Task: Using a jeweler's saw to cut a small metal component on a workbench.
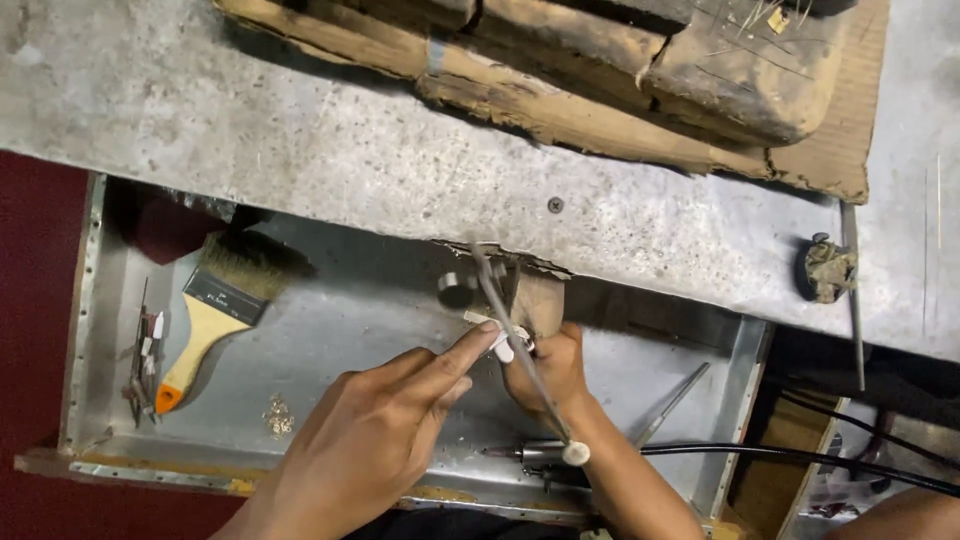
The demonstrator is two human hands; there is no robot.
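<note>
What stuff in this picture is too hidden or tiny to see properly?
- Small white piece, head view: pinched between both hands, shape hidden by fingers.
- Right hand: its grip on the thin tool is hidden.
- Little gold bits in the tray: too small.
- Rotary handpiece: partly behind the right wrist.

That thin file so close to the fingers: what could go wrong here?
The thin file runs right past the left hand fingertips, so a slip might nick them. The small white piece is only pinched against the wooden peg; it could drop into the metal tray below.
</note>
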